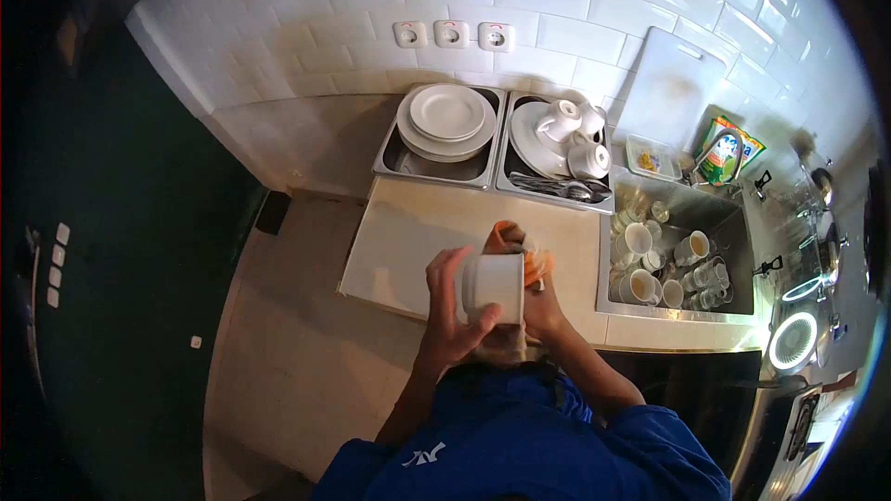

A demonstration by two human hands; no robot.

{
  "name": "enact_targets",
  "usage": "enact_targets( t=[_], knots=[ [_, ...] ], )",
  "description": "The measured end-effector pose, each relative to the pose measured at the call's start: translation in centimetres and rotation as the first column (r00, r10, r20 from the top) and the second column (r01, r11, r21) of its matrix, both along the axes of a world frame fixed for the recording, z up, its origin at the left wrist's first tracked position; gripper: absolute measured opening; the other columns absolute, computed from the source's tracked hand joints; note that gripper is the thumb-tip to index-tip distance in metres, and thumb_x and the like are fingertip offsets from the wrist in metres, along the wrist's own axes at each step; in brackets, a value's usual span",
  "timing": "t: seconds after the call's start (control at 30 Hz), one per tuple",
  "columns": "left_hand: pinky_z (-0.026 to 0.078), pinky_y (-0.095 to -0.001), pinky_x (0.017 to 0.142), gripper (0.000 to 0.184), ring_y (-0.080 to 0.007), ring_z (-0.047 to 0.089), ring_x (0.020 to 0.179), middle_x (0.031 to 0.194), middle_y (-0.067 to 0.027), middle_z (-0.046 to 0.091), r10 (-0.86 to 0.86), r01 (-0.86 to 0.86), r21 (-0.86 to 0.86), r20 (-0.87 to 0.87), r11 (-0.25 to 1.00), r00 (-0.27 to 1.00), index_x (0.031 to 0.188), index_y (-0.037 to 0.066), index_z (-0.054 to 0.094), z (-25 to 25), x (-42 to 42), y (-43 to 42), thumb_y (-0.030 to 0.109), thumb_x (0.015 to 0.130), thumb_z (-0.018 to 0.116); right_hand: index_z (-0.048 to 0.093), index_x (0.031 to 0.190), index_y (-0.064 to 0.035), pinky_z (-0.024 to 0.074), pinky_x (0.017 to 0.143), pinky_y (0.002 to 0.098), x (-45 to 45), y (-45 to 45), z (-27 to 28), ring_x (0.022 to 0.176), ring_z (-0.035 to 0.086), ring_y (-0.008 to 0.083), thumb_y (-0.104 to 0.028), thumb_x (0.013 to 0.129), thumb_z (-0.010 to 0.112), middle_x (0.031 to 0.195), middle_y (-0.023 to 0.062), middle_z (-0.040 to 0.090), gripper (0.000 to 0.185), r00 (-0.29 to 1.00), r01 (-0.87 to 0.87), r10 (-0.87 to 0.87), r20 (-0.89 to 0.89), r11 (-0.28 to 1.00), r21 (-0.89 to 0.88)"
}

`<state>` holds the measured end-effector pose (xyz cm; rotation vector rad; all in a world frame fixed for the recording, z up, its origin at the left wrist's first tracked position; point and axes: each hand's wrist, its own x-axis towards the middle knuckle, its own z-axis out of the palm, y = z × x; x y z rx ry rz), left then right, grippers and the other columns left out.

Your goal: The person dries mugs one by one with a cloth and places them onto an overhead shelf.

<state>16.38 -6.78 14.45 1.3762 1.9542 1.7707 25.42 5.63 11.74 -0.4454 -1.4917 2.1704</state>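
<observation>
My left hand (449, 301) grips a white bowl (495, 286) that is tilted on its side in front of my body, with the thumb across its outside. My right hand (542, 308) is at the bowl's right side, closed on an orange and brown cloth (508, 234). The cloth bunches up behind and beside the bowl. Part of the right hand's fingers is hidden by the bowl and cloth. Both hands are above the front of the pale counter (399, 232).
Behind the counter stand a steel tray (388, 160) with stacked white plates (448, 113) and another steel tray (506, 176) with cups (560, 121), a plate and cutlery (566, 187). To the right, a sink (738, 213) holds several cups and glasses. A cutting board (670, 83) leans on the wall.
</observation>
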Motion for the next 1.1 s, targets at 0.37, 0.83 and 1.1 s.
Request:
enact_targets(
  t=[0.37, 0.83, 1.1],
  knots=[
    [0.035, -0.0337, 0.097, 0.058, -0.0229, 0.046, 0.112, 0.123, -0.0135, 0.046, -0.087, 0.055, 0.096, 0.377, 0.994, 0.922, 0.127, -0.001, 0.039, 1.8, 1.1, 1.1, 0.015, 0.071, 0.043, 0.05, 0.115, -0.0018, 0.0424, 0.086, 0.0342, 3.0, 0.5, 4.5, 0.101, 0.052, 0.0214, -0.023, 0.081, 0.059, 0.107, 0.0102, 0.055, 0.041, 0.96, -0.07, -0.001, 0.279, 0.967, 0.246],
    [0.042, -0.0315, 0.088, 0.039, -0.0247, 0.055, 0.101, 0.103, -0.0148, 0.057, -0.042, 0.067, -0.211, 0.124, 0.975, 0.991, 0.119, 0.002, 0.052, -0.9, -0.4, 3.3, 0.0, 0.081, 0.04, 0.051, 0.113, -0.0042, 0.0476, 0.072, 0.0305, 2.9, 0.5, 1.2, 0.091, 0.056, 0.0154, -0.028, 0.088, 0.056, 0.099, 0.0062, 0.056, 0.035, 0.959, 0.137, -0.141, 0.248, 0.99, 0.031],
    [0.041, -0.0368, 0.085, 0.045, -0.0291, 0.053, 0.088, 0.091, -0.0136, 0.054, -0.231, 0.223, -0.204, -0.019, 0.953, 0.973, 0.108, 0.0, 0.057, -0.8, -0.2, 2.4, -0.003, 0.064, 0.051, 0.047, 0.12, -0.0053, 0.0495, 0.083, 0.033, 5.2, 1.6, 0.0, 0.094, 0.059, 0.0191, -0.023, 0.083, 0.064, 0.107, 0.0081, 0.057, 0.044, 0.944, -0.159, 0.294, 0.15, 0.804, -0.574]
  ],
)
